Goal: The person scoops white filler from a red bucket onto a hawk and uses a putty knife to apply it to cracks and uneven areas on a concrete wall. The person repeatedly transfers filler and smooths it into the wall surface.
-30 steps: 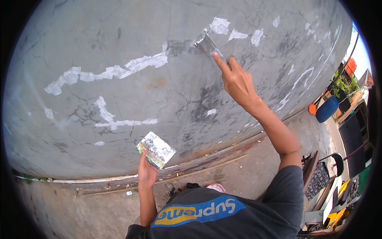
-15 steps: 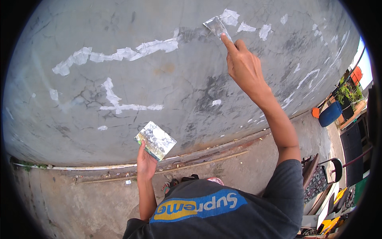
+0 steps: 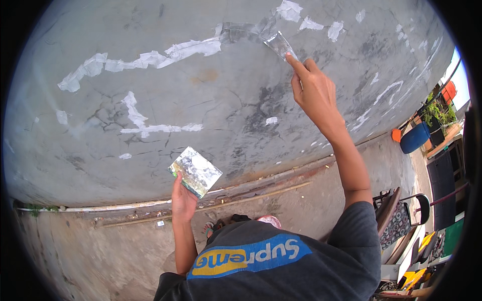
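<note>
Putty knife has moved lower across the wall

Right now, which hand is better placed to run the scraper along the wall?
Probably the right hand: it holds the scraper up at the wall, near the white patches. The left hand is lower, holding the smeared board.

Concrete floor in daylight; patterned chair at right; blue barrel, green plants beyond; bright sky.
</note>
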`<state>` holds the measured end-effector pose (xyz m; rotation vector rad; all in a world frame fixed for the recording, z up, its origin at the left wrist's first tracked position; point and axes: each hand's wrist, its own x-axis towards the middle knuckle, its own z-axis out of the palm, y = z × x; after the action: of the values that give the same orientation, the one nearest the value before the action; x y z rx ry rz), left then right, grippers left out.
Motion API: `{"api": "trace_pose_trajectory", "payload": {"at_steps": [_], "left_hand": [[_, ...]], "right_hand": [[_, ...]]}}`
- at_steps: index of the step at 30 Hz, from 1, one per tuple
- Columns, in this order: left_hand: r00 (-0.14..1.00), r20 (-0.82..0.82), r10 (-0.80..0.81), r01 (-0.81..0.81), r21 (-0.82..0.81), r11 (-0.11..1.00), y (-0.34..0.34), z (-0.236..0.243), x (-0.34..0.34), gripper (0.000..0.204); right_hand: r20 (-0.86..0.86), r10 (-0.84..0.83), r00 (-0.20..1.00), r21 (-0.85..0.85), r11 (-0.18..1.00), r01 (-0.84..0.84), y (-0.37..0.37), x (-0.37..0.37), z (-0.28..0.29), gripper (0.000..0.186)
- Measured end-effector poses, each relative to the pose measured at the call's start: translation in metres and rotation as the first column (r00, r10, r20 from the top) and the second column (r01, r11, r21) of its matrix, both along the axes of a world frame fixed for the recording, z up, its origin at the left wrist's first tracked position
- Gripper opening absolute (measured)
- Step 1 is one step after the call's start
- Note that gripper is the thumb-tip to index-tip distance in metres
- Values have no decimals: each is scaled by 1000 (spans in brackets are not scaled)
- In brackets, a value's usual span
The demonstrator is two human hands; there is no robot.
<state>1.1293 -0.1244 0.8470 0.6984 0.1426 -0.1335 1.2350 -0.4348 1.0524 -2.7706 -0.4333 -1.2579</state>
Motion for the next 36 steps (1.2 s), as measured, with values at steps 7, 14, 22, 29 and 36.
{"api": "trace_pose_trajectory", "payload": {"at_steps": [7,14,22,29,36], "left_hand": [[1000,17,-23,23,28,999,5,-9,6,54],[999,14,-50,48,96,994,22,-3,15,53],[995,1,-97,96,114,989,31,-6,18,52],[995,-26,-94,97,147,984,43,0,19,51],[997,-33,-69,73,127,989,59,-12,20,50]], "right_hand": [[-221,42,974,554,827,90,-49,-46,-53,29],[-205,112,972,755,651,84,-41,-47,-140,35],[108,425,899,965,-262,8,-1,-53,-171,37],[86,583,808,923,-352,156,29,-61,-180,39],[135,624,769,941,-325,99,30,-61,-161,39]]}}
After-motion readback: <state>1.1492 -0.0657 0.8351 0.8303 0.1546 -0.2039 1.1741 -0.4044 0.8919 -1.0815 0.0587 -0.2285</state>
